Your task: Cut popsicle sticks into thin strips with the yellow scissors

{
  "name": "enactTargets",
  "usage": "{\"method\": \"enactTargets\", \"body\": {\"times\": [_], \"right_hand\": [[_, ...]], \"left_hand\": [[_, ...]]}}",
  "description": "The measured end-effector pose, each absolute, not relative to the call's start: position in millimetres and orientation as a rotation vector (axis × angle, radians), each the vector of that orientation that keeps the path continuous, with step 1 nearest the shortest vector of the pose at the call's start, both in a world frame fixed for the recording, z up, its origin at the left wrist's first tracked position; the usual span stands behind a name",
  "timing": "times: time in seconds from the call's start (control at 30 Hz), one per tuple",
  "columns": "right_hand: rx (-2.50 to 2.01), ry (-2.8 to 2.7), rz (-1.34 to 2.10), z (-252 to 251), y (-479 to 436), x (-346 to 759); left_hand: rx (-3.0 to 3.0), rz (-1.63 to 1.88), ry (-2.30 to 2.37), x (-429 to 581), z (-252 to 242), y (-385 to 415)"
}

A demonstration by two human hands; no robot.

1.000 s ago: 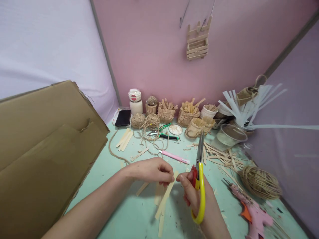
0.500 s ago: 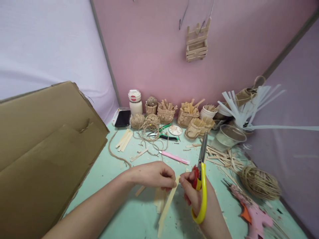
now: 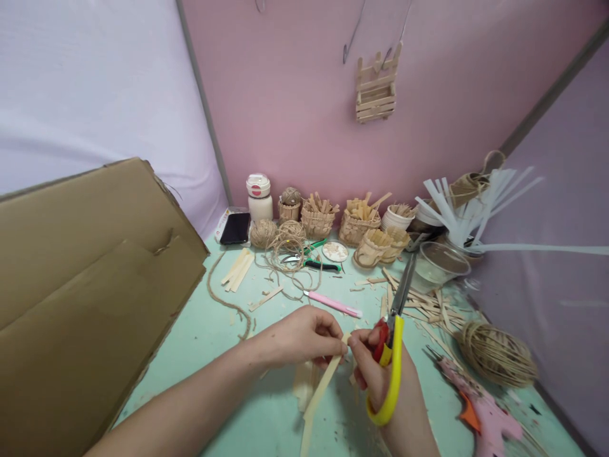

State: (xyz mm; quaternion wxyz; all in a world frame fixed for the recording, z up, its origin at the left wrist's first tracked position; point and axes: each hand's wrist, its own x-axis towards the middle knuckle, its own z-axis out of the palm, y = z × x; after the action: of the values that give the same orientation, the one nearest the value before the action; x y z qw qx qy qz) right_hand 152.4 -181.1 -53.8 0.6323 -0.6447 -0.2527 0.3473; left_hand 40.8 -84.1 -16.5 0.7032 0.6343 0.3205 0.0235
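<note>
Pinched in my left hand (image 3: 316, 337) is a thin pale wooden strip (image 3: 323, 384), slanting down toward the table's near edge. My right hand (image 3: 380, 374) has scissors (image 3: 398, 304) hooked over it, yellow and red handles, blades pointing up and away. The right thumb and forefinger meet at the strip's upper end, close beside the left fingertips. More flat wooden strips (image 3: 303, 384) lie beneath my left hand, partly hidden by it. A pink craft knife (image 3: 333, 303) lies just beyond both hands.
A large cardboard sheet (image 3: 95, 285) stands at the left. Along the back wall are woven baskets of wood pieces (image 3: 317, 223), loose twine (image 3: 290, 238) and green-handled pliers (image 3: 321, 263). At the right are a twine ball (image 3: 497, 353), a pink glue gun (image 3: 490, 406) and a clear cup (image 3: 435, 270).
My left hand has shifted slightly right with the strip. The scissors have tilted a little further right, and the fingertips of both hands are closer together at the strip's end.
</note>
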Motion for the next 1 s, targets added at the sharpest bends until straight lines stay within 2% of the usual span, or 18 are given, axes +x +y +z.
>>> {"method": "enactTargets", "body": {"times": [0.37,0.6,1.0], "right_hand": [[-1.470,-0.669,1.007,-58.4,-186.2,155.6],[-1.462,-0.896,1.031,-74.9,-189.8,142.5],[-1.506,-1.061,1.054,-74.4,-198.1,134.1]], "left_hand": [[1.447,0.204,0.781,34.8,-3.6,-73.5],[1.441,0.389,0.868,26.7,9.3,-62.5],[1.432,0.430,0.868,27.8,5.8,-61.6]]}}
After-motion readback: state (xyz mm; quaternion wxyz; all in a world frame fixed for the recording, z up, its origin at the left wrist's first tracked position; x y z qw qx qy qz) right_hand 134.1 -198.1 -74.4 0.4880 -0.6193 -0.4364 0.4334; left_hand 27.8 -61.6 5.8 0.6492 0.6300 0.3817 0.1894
